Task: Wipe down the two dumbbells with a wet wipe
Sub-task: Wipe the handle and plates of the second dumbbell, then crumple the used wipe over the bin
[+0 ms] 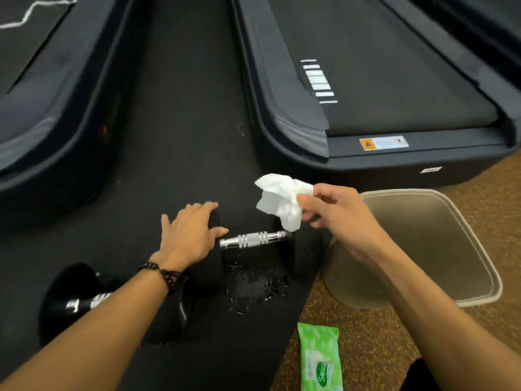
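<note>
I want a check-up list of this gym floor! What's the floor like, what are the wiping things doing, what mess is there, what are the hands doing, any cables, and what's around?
Surface: black mat, wet spots under the far dumbbell; speckled brown floor to the right.
Job's things: far dumbbell lies on the mat; near dumbbell lies partly hidden by the left forearm; crumpled wipe held in the air.
Clutter: green wipes pack on the brown floor.
Grippers: left hand rests flat on the far dumbbell's end; right hand pinches the wipe.
Cables: nothing seen.
Surroundings: treadmills behind; beige bin at right.
</note>
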Motion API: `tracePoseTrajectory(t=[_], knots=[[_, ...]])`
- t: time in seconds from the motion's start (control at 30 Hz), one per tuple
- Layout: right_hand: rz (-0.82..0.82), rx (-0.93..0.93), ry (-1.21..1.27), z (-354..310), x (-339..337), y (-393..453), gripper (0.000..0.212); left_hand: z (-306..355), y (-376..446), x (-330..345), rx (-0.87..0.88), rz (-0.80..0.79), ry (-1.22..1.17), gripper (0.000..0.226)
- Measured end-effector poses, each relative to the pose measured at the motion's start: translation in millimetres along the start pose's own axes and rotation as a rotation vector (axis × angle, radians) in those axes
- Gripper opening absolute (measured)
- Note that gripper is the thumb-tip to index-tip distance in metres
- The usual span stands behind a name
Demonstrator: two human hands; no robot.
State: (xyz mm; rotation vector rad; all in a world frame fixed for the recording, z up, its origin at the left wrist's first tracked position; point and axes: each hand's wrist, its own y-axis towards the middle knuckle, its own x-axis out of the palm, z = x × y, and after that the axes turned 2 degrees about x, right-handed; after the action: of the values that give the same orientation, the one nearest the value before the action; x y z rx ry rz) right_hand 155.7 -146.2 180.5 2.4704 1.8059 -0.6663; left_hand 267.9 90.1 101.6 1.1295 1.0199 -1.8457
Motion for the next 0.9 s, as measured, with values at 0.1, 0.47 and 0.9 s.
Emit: tracePoseTrajectory(t=[0.1, 0.47, 0.9], knots=[[-0.026, 0.037, 0.233, 5.9, -16.3, -13.3, 0.008, 15.8, -5.5, -5.8, 0.087, 0.160, -0.145, 0.044], [-0.232, 0.034, 0.405, -5.8, -23.8, -15.7, 0.020, 95.6, -36.0, -48.2, 0.161, -0.373, -1.371, 0.051], [-0.193, 0.081, 0.366, -14.1, -12.6, -22.1, 0.041, 101.4, -40.9, -52.5, 0.040, -0.212, -1.427, 0.011]])
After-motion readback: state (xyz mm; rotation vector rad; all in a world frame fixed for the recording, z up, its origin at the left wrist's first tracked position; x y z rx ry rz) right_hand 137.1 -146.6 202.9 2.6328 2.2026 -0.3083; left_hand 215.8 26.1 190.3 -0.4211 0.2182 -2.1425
